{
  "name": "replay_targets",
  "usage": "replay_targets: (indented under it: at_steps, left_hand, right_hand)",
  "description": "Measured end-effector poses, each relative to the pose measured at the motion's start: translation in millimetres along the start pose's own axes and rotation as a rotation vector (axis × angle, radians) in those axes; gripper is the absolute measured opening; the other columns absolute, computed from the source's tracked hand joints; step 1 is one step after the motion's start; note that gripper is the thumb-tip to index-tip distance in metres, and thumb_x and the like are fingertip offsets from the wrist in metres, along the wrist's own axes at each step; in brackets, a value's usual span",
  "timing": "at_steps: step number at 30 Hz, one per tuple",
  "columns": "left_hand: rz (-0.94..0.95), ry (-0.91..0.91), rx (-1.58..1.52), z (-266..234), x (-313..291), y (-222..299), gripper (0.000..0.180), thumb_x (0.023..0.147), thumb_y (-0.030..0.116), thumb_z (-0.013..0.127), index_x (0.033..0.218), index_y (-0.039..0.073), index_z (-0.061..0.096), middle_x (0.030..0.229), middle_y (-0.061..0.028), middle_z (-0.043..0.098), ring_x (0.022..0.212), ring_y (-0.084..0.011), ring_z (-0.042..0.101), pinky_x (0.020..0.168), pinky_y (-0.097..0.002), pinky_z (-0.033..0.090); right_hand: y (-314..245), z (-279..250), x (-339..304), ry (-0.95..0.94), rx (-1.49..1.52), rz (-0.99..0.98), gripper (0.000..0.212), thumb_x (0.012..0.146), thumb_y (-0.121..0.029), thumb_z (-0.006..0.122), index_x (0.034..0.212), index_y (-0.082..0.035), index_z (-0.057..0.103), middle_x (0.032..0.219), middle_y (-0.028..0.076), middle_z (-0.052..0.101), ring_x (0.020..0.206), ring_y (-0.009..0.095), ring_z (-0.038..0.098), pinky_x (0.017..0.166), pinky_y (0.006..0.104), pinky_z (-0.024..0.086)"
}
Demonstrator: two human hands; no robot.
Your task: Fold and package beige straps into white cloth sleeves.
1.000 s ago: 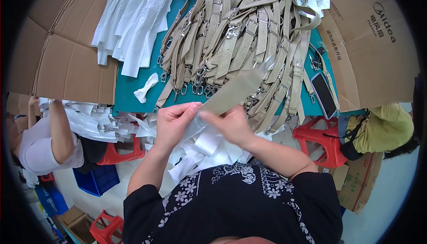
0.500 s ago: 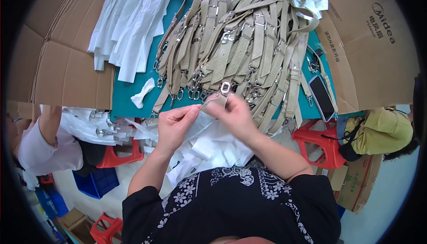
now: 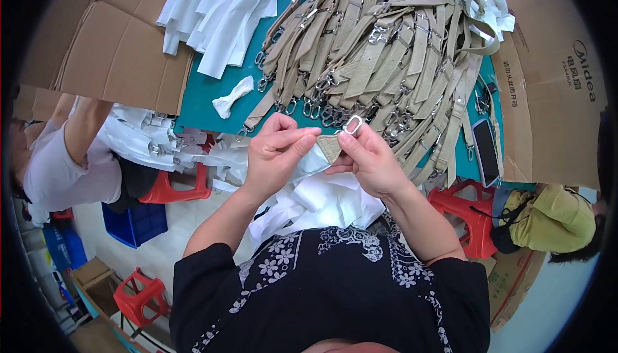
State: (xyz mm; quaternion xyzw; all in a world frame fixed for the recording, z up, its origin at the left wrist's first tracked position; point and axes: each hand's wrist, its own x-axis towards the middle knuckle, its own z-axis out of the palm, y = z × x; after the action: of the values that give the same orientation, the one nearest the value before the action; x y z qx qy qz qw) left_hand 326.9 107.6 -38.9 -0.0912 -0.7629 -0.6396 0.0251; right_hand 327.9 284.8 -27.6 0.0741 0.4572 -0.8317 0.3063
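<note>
My right hand (image 3: pixel 370 157) grips a beige strap (image 3: pixel 330 148) near its end, thumb pressed on the base of an oblong silver metal ring (image 3: pixel 353 124) that sticks up above the fingers. Close beside it, my left hand (image 3: pixel 277 150) is closed in a pinch at the strap's left side; whatever lies between those fingertips is too small or hidden to make out. Beyond both hands, a heap of beige straps (image 3: pixel 367 76) with silver buckles and clasps covers the table. Below the hands, crumpled white sheets (image 3: pixel 322 202) lie over my lap.
White strips (image 3: pixel 225 18) and a knotted white piece (image 3: pixel 232 97) lie on the green tabletop (image 3: pixel 199 105). Cardboard (image 3: pixel 122 50) flanks the left, a carton (image 3: pixel 553 95) the right. A phone (image 3: pixel 486 151) rests at the right edge. People sit on both sides near red stools (image 3: pixel 470 218).
The view has shifted, so the table sits higher and farther right. My right hand has turned, its thumb now on the strap by the ring; my left hand stays pinched close by.
</note>
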Motion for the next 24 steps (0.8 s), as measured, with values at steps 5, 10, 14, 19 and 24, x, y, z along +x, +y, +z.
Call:
replay_targets:
  at_steps: [5,10,14,19,24]
  left_hand:
    - [0.102,-0.004,-0.033,3,-11,-3,0.017,0.074,0.007,0.067,0.091,0.005,0.068,0.074,-0.0007,0.05,0.067,-0.0094,0.046,0.056,-0.0202,0.037]
    - [0.031,-0.032,0.013,-2,-14,2,0.015,0.074,0.003,0.066,0.089,0.003,0.067,0.079,-0.003,0.056,0.07,-0.0098,0.051,0.059,-0.0204,0.041]
    - [-0.045,-0.066,-0.205,-10,-17,-15,0.018,0.074,0.0,0.064,0.092,0.002,0.064,0.081,-0.0036,0.056,0.074,-0.0098,0.052,0.063,-0.0201,0.04]
    - [-0.116,-0.135,-0.544,-17,-16,-34,0.015,0.07,0.0,0.069,0.084,0.002,0.063,0.079,-0.0045,0.057,0.075,-0.0113,0.053,0.064,-0.0215,0.042]
    - [-0.098,-0.197,-0.665,-19,-12,-48,0.013,0.067,0.002,0.072,0.075,0.004,0.062,0.077,-0.0052,0.057,0.071,-0.0143,0.053,0.064,-0.0243,0.043]
  right_hand:
    - [24,-11,11,0.06,-0.085,-0.215,0.01,0.091,-0.014,0.045,0.09,-0.008,0.037,0.082,0.005,0.055,0.074,0.013,0.058,0.067,0.0281,0.051]
    - [22,-9,9,0.108,-0.157,-0.292,0.011,0.09,-0.011,0.047,0.09,-0.007,0.037,0.087,0.009,0.057,0.078,0.013,0.058,0.066,0.0269,0.05]
    - [19,-11,9,0.046,-0.156,-0.252,0.01,0.09,-0.014,0.046,0.09,-0.006,0.04,0.091,0.01,0.058,0.08,0.015,0.059,0.07,0.0295,0.05]
    - [19,-11,11,-0.224,0.13,-0.002,0.016,0.091,-0.02,0.043,0.094,-0.004,0.045,0.094,0.009,0.058,0.087,0.018,0.06,0.078,0.0333,0.05]
    - [28,-17,15,-0.312,0.316,0.157,0.022,0.093,-0.023,0.04,0.102,-0.004,0.045,0.1,0.011,0.058,0.089,0.019,0.06,0.076,0.0338,0.052]
